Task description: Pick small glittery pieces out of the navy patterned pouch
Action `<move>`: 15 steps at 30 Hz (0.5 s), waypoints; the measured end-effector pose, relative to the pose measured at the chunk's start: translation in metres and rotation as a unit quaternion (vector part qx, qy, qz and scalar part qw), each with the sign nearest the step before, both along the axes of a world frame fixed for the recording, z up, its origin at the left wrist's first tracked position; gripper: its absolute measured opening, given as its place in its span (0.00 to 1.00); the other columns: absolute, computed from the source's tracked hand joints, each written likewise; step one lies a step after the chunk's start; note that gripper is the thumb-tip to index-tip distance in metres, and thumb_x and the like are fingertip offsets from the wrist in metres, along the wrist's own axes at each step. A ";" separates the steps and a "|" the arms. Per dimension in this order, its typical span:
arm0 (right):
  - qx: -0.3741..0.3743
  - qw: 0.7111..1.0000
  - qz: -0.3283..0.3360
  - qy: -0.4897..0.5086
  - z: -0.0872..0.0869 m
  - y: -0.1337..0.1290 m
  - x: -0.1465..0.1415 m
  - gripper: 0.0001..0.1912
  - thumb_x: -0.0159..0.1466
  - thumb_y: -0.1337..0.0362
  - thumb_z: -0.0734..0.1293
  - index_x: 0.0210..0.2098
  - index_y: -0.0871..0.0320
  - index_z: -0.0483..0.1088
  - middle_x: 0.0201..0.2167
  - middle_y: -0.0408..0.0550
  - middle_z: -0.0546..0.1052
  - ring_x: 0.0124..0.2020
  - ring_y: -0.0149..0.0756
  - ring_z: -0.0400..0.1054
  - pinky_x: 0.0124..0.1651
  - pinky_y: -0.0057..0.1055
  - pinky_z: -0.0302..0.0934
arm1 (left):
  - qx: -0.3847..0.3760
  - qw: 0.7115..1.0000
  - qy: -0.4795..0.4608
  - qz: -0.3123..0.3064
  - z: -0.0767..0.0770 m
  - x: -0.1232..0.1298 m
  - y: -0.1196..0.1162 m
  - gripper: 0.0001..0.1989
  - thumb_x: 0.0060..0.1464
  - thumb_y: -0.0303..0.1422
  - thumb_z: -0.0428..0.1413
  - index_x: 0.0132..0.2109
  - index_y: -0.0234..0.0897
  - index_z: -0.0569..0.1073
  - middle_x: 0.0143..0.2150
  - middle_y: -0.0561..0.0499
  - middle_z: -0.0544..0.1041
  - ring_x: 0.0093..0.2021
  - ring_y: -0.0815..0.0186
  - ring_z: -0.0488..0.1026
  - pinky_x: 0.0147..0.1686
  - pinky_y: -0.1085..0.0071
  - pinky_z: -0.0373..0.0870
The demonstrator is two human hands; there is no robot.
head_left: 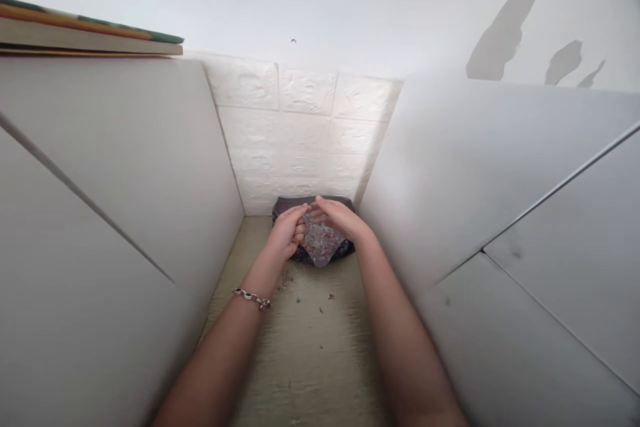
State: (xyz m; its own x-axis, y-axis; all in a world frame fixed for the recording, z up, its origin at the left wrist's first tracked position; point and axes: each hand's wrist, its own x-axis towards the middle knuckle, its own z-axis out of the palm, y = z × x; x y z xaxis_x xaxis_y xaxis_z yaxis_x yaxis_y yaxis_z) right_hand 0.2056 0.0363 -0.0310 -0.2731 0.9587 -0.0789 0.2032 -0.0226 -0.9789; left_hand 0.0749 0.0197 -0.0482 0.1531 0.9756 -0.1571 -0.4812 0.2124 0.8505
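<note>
A dark patterned bag (345, 250) lies against the back wall, its top open, with many small multicoloured bits (320, 240) inside. Over its left part is my left hand (289, 230), fingers curled and thumb pressed to the forefinger; whatever it may pinch is too small to make out. My right hand (337, 217) is above the bag's right part, palm turned inward and fingers extended toward the left fingertips, nothing seen in it. The fingertips of both hands nearly meet. A silver chain bracelet (253, 297) is on my left wrist.
White panels stand on the left (100, 213) and right (450, 167), forming a narrow gap. White brick-pattern wall (300, 140) closes the back. Small debris (331, 296) is scattered on the greenish floor (310, 360). Books (90, 37) lie atop the left panel.
</note>
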 end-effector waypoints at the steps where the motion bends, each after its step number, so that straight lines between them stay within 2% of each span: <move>1: -0.016 0.998 0.057 -0.006 0.000 0.000 0.000 0.23 0.54 0.51 0.57 0.38 0.64 0.66 0.31 0.50 0.72 0.30 0.26 0.65 0.36 0.27 0.56 | 0.000 1.000 0.000 0.010 0.000 0.000 0.000 0.11 0.38 0.34 0.58 0.30 0.33 0.67 0.13 0.63 0.49 0.11 0.83 0.42 0.10 0.82 0.34; 3: -0.044 0.990 0.130 -0.009 -0.005 0.001 0.001 0.18 0.51 0.53 0.62 0.32 0.63 0.68 0.25 0.46 0.71 0.27 0.26 0.64 0.33 0.25 0.55 | -0.002 1.000 0.006 0.023 -0.001 0.002 0.000 0.11 0.39 0.34 0.58 0.31 0.33 0.68 0.13 0.63 0.52 0.10 0.83 0.43 0.10 0.82 0.34; 6: -0.046 0.989 0.134 0.039 -0.013 0.003 0.001 0.12 0.48 0.57 0.65 0.24 0.61 0.66 0.19 0.41 0.68 0.21 0.23 0.60 0.27 0.22 0.53 | -0.012 0.999 0.011 0.038 -0.003 0.004 0.002 0.11 0.39 0.33 0.58 0.32 0.32 0.69 0.13 0.62 0.54 0.10 0.83 0.44 0.10 0.82 0.34; 11: -0.022 0.994 0.022 0.105 -0.010 0.000 0.006 0.11 0.49 0.57 0.64 0.27 0.59 0.64 0.17 0.36 0.60 0.17 0.20 0.52 0.21 0.22 0.51 | -0.050 0.996 -0.055 0.052 -0.006 0.006 0.003 0.07 0.43 0.30 0.56 0.33 0.32 0.69 0.13 0.64 0.46 0.10 0.83 0.42 0.09 0.83 0.34; 13: -0.013 0.994 -0.035 0.106 -0.004 -0.002 0.009 0.11 0.51 0.56 0.61 0.30 0.58 0.64 0.14 0.34 0.53 0.14 0.20 0.46 0.18 0.21 0.45 | -0.085 0.989 -0.107 0.054 -0.004 0.003 0.004 0.04 0.47 0.28 0.52 0.32 0.32 0.68 0.13 0.63 0.46 0.10 0.83 0.42 0.09 0.83 0.35; 15: 0.002 0.992 -0.094 0.081 0.004 -0.004 0.014 0.12 0.54 0.56 0.59 0.32 0.58 0.64 0.13 0.34 0.48 0.13 0.20 0.40 0.16 0.22 0.39 | -0.120 0.979 -0.158 0.048 0.001 -0.001 0.005 0.04 0.50 0.27 0.48 0.30 0.31 0.66 0.14 0.62 0.49 0.10 0.82 0.44 0.08 0.84 0.37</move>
State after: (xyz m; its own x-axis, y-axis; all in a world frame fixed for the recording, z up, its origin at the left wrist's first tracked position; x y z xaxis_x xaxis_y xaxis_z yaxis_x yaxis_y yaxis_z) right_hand 0.2193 0.0325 -0.0274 -0.0991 0.9941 -0.0449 0.0364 -0.0415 -0.9985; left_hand 0.0739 0.0251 -0.0468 0.1396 0.9291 -0.3426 -0.7399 0.3278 0.5874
